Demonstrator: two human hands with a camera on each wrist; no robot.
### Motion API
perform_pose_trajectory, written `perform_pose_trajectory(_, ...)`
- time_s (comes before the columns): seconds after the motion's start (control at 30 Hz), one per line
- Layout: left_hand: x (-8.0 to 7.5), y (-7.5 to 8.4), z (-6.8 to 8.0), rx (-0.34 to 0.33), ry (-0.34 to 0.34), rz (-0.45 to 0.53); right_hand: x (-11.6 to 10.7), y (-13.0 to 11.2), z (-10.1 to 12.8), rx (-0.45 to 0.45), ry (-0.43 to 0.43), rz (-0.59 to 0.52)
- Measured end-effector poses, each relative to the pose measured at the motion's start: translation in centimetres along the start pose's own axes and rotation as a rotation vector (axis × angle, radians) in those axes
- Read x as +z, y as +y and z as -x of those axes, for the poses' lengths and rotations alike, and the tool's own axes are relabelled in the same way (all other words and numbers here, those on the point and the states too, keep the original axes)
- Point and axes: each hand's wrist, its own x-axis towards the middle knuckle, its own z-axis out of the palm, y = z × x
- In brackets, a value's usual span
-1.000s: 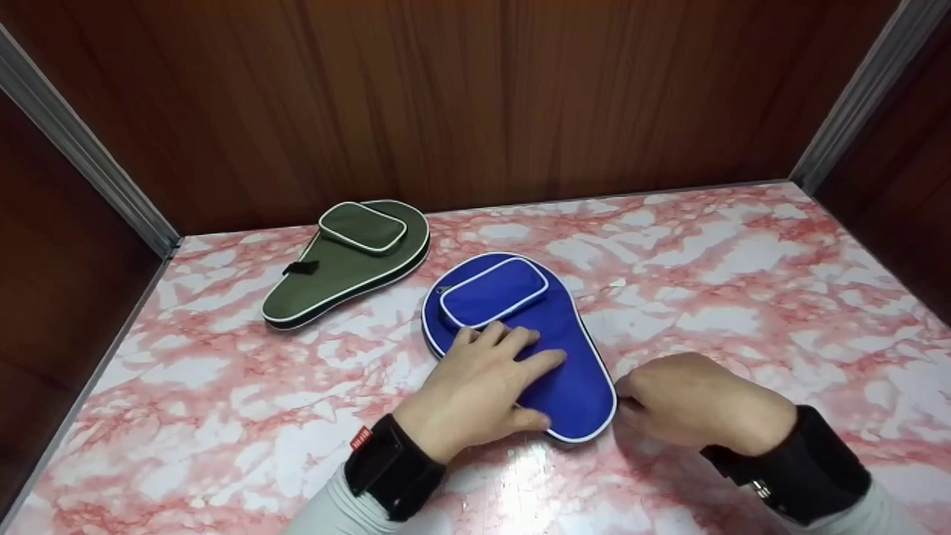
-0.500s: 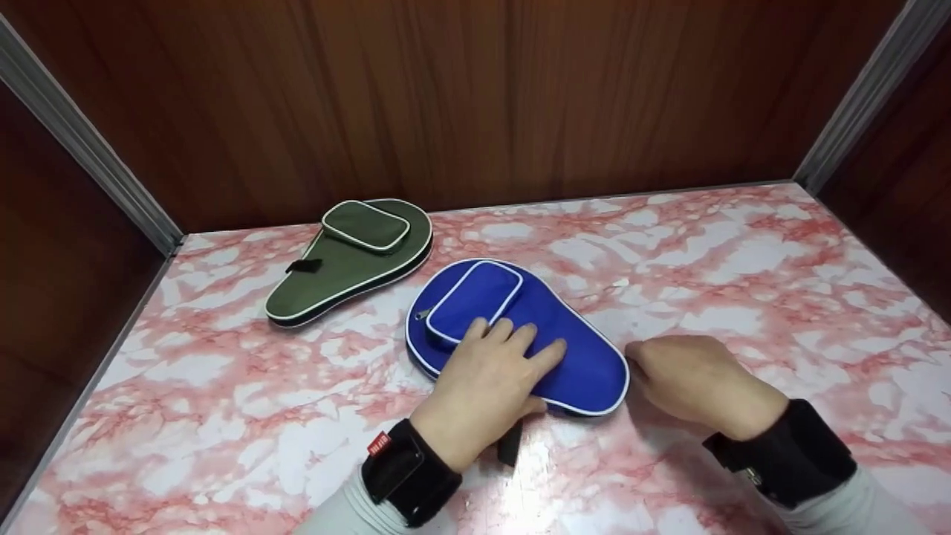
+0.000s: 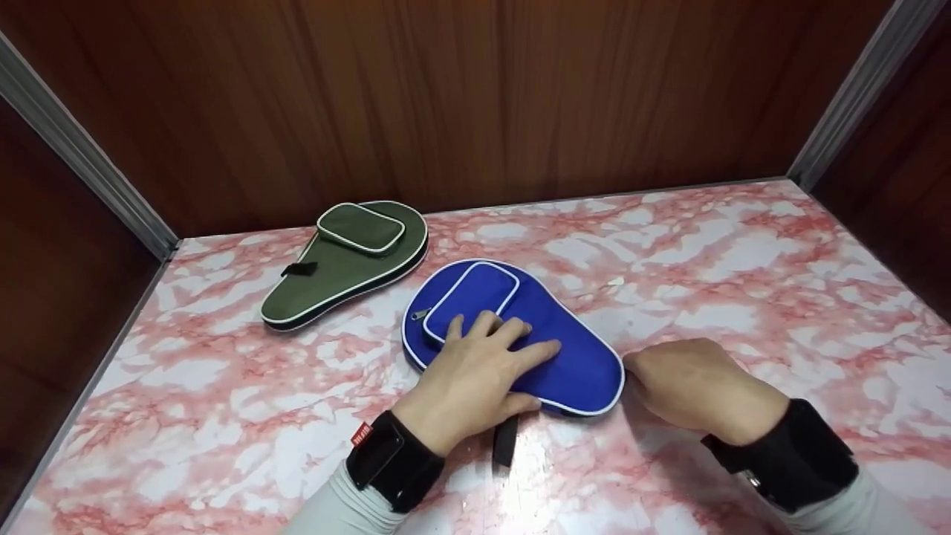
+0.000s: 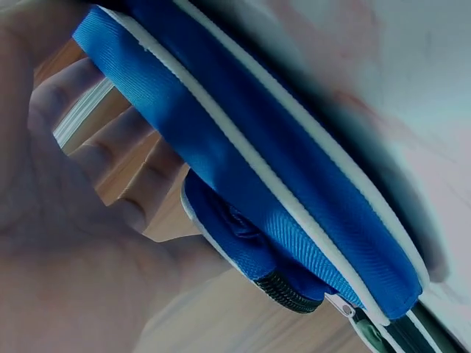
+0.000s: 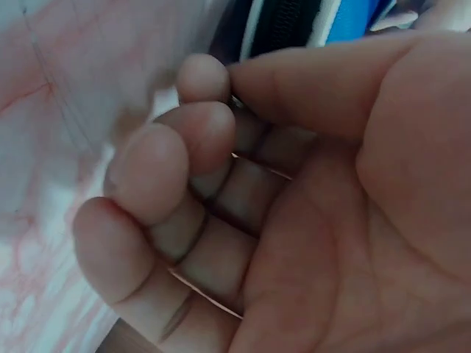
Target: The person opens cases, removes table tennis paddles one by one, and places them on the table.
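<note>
A blue table tennis paddle case [image 3: 572, 364] with white piping lies on the table, its small pocket [image 3: 475, 297] facing up. My left hand [image 3: 475, 379] rests on it with the fingers spread over the front and the thumb by the near edge; in the left wrist view the case's side [image 4: 243, 176] runs past the palm. At the narrow right end, my right hand [image 3: 683, 379] is curled, thumb pressed to index finger [image 5: 204, 77] beside the black zipper [image 5: 283, 22]. It pinches what looks like the zipper pull, mostly hidden between the fingertips.
A similar olive green paddle case [image 3: 342, 275] lies at the back left, with a black strap end on it. A black strap [image 3: 505, 442] sticks out below the blue case. Brown wood-grain panels [image 3: 475, 96] enclose the marbled tabletop [image 3: 743, 297] at the back and sides.
The blue case has turned, its narrow end swinging right and away from me. The black strap has come into view. My right hand has shifted slightly away with that end.
</note>
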Motion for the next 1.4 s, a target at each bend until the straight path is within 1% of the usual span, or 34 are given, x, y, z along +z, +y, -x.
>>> perform_pose_trajectory(0.3, 0.1, 0.4, -0.1, -0.043, 0.019, -0.002, -0.3, -0.3, 0.7, -0.055, -0.039, -0.020)
perform_pose_trajectory(0.43, 0.1, 0.5, -0.1, -0.047, 0.020, -0.003, -0.2, -0.7, 0.9, -0.079, -0.040, -0.014)
perform_pose_trajectory(0.63, 0.1, 0.5, -0.1, -0.048, 0.007, -0.001, 0.4, -1.4, 1.2, -0.131, 0.014, -0.014)
perform_pose_trajectory(0.7, 0.1, 0.5, -0.1, -0.047, 0.005, 0.001, 0.5, -1.7, 1.3, -0.140, 0.006, -0.013)
perform_pose_trajectory(0.83, 0.1, 0.5, -0.1, -0.047, 0.002, 0.000, 0.4, -2.1, 1.4, -0.141, -0.040, 0.002)
perform_pose_trajectory(1.1, 0.2, 0.4, -0.1, -0.041, 0.017, -0.020, 0.6, -2.9, 1.4, -0.169, -0.043, -0.003)
perform_pose_trajectory(1.23, 0.2, 0.4, -0.1, -0.035, 0.032, -0.030, 0.6, -3.3, 1.5, -0.185, -0.021, 0.023)
perform_pose_trajectory(1.4, 0.2, 0.5, -0.1, -0.040, 0.022, -0.027, 1.0, -3.9, 1.6, -0.211, 0.062, 0.037)
